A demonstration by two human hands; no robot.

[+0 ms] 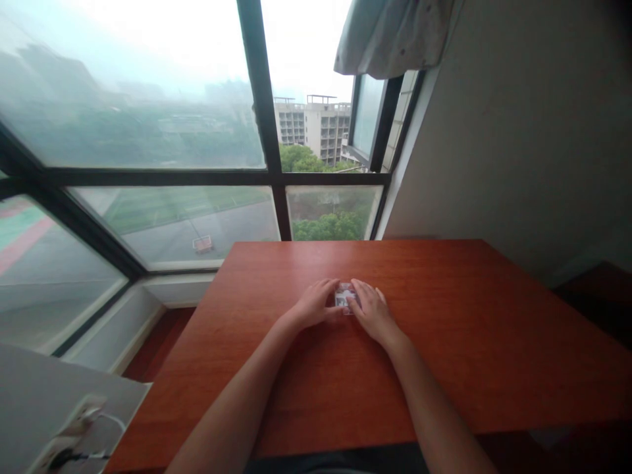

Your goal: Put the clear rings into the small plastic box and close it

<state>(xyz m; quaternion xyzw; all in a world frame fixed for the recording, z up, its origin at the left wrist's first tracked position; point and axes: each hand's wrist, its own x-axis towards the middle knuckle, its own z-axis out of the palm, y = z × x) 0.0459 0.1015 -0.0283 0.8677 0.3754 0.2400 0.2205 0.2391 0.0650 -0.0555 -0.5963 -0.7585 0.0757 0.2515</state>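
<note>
A small, flat, clear-looking case [344,298] with a grey-and-white printed face lies on the brown wooden table [316,388], near its middle. On the case's left side, my left hand [318,303] holds it between thumb and fingers, with the thumb at the near edge. From the right, my right hand [369,308] grips the other side, its fingers at the far corner and its thumb over the face. My fingers cover both ends of the case, and the print is too small to read.
Beyond the table's far edge stand dark-framed windows [274,178], with one pane open at the right. A curtain [395,39] hangs above it. The right side has a plain wall [494,151]. At lower left, a socket with plugged-in cables [91,415] is beside the table.
</note>
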